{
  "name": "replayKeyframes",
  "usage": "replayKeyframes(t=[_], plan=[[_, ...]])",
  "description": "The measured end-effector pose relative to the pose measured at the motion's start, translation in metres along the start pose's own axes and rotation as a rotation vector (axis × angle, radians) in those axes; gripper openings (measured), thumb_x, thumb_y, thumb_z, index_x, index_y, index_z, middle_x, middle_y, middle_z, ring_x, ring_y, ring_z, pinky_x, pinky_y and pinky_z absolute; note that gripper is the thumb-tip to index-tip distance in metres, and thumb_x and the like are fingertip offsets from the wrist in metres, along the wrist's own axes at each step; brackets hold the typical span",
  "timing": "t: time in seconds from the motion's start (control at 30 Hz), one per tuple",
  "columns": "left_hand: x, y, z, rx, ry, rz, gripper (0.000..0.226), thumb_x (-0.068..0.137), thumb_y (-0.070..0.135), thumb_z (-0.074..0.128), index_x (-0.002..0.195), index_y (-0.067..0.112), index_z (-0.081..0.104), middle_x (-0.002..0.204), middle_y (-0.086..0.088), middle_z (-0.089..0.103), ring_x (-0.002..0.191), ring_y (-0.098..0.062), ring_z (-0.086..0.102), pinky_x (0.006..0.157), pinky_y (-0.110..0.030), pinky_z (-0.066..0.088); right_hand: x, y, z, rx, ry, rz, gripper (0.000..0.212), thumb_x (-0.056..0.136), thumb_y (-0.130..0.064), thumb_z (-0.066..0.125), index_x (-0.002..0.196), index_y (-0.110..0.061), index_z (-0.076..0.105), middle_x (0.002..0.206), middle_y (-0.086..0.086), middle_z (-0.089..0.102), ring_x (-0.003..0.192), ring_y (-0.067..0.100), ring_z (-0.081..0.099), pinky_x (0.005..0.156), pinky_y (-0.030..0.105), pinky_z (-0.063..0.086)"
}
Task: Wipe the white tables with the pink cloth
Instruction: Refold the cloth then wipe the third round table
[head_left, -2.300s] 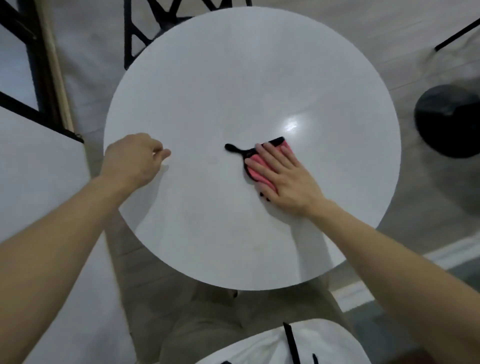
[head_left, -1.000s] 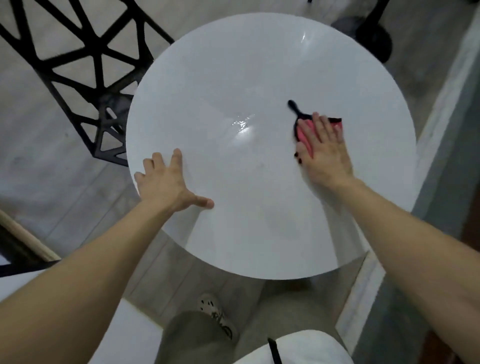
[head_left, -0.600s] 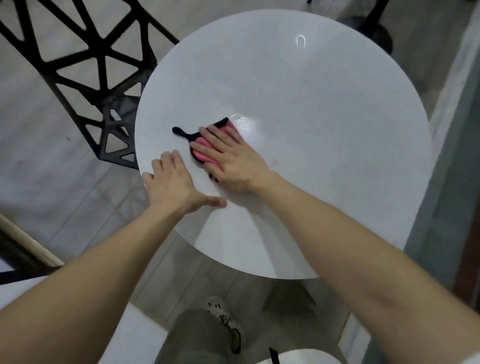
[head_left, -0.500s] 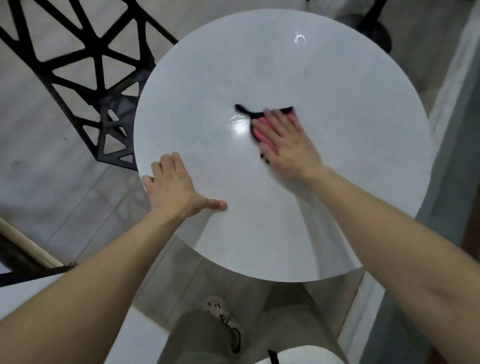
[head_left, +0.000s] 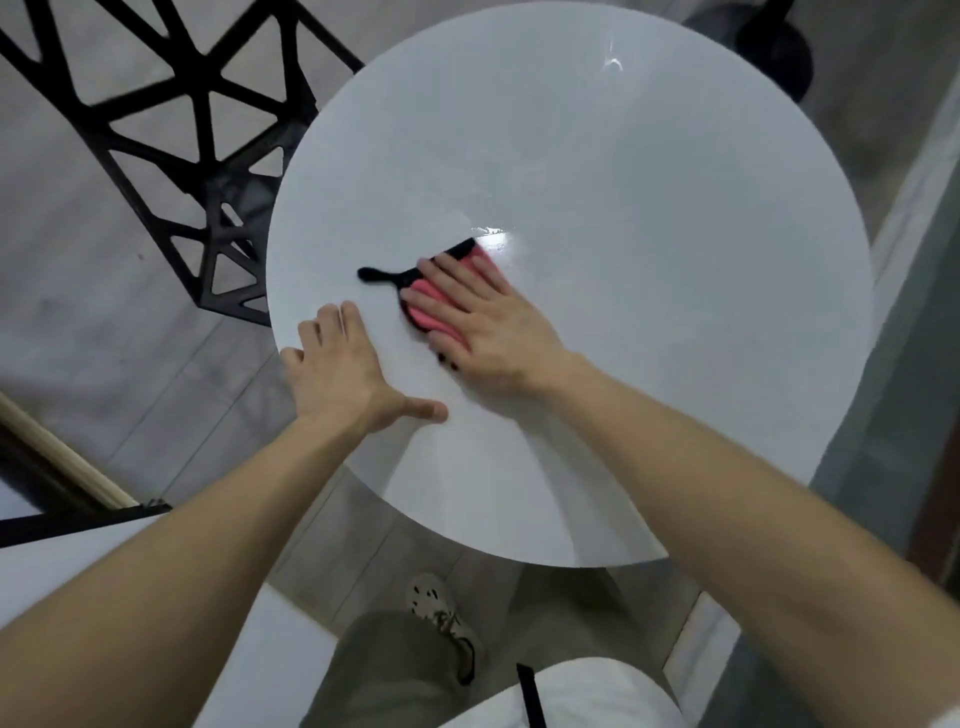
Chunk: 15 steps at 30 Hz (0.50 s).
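R hand (head_left: 493, 322) flat on pink cloth (head_left: 431, 312); L hand (head_left: 337, 369) on table (head_left: 675, 234).

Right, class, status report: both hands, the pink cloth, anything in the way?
Left hand flat, bracing round white table near its edge. Right hand flat, pressing pink cloth onto it. Black lattice frame on floor, beside table.

- One round tabletop (head_left: 675, 249) — plus one more white surface (head_left: 47, 556) lower left
- One cloth (head_left: 426, 321)
- Two hands — left hand (head_left: 337, 374), right hand (head_left: 498, 327)
- One black lattice frame (head_left: 171, 130)
- One shoe (head_left: 441, 613)
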<state>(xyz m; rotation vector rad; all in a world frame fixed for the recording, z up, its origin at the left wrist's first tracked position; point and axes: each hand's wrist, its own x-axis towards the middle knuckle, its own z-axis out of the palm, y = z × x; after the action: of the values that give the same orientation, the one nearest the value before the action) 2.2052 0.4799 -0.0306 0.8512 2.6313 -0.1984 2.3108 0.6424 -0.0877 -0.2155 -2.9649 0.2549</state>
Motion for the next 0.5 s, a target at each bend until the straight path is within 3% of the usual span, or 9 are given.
replayKeyframes(t=[0.07,0.13,0.23,0.27,0.33,0.43,0.5], plan=[[-0.001,0.001,-0.003,-0.009,-0.023,-0.004,0.166,0.026,0.102,0.073,0.156,0.012,0.021,0.151,-0.008,0.032,0.137,-0.034,0.035,0.107,-0.052,0.038,-0.030,0.073,-0.019,-0.069,0.040,0.153,0.051,0.111,-0.032,0.046,0.161,-0.022,0.048,0.174,0.003,0.034,0.161,0.031,0.032,0.131,0.054,0.020],[-0.002,0.003,-0.004,0.001,-0.035,-0.012,0.167,0.028,0.102,0.074,0.157,0.012,0.018,0.152,-0.007,0.030,0.138,-0.034,0.034,0.108,-0.052,0.037,-0.056,0.150,-0.038,-0.123,0.054,0.450,0.052,0.107,-0.032,0.043,0.157,-0.017,0.044,0.168,0.012,0.039,0.155,0.041,0.037,0.127,0.062,0.023],[0.000,0.006,-0.005,0.010,-0.042,-0.025,0.168,0.030,0.099,0.077,0.159,0.011,0.015,0.155,-0.008,0.027,0.140,-0.034,0.032,0.109,-0.052,0.037,-0.040,0.172,-0.039,-0.067,0.029,1.048,0.071,0.108,-0.055,0.014,0.173,-0.027,0.016,0.181,0.012,0.011,0.167,0.031,0.007,0.133,0.059,0.007],[0.000,0.006,-0.006,0.006,-0.049,-0.029,0.169,0.030,0.098,0.078,0.159,0.011,0.014,0.156,-0.008,0.026,0.141,-0.034,0.031,0.111,-0.052,0.037,-0.022,0.150,-0.029,-0.073,0.038,1.085,0.072,0.107,-0.055,0.012,0.173,-0.027,0.015,0.181,0.013,0.008,0.168,0.031,0.004,0.133,0.059,0.005],[-0.001,0.005,-0.005,-0.004,-0.054,-0.039,0.170,0.030,0.099,0.078,0.161,0.012,0.012,0.160,-0.008,0.024,0.144,-0.034,0.029,0.114,-0.053,0.035,0.022,0.078,-0.009,-0.083,0.044,0.828,0.070,0.108,-0.051,0.014,0.172,-0.025,0.023,0.179,0.016,0.014,0.167,0.033,0.009,0.133,0.059,0.005],[-0.001,0.005,-0.003,0.011,-0.073,-0.050,0.173,0.032,0.102,0.073,0.165,0.014,0.006,0.169,-0.010,0.016,0.152,-0.034,0.022,0.119,-0.055,0.034,0.068,-0.020,0.014,0.015,-0.103,0.148,0.065,0.111,-0.051,0.018,0.170,-0.029,0.030,0.180,0.008,0.017,0.168,0.027,0.009,0.134,0.055,0.003],[-0.001,0.005,-0.003,0.027,-0.079,-0.064,0.175,0.031,0.104,0.071,0.166,0.014,0.004,0.171,-0.010,0.013,0.154,-0.035,0.020,0.121,-0.056,0.033,0.072,-0.021,0.010,0.040,-0.146,-0.071,0.061,0.112,-0.052,0.023,0.169,-0.032,0.034,0.179,0.003,0.021,0.168,0.023,0.011,0.134,0.051,0.008]])
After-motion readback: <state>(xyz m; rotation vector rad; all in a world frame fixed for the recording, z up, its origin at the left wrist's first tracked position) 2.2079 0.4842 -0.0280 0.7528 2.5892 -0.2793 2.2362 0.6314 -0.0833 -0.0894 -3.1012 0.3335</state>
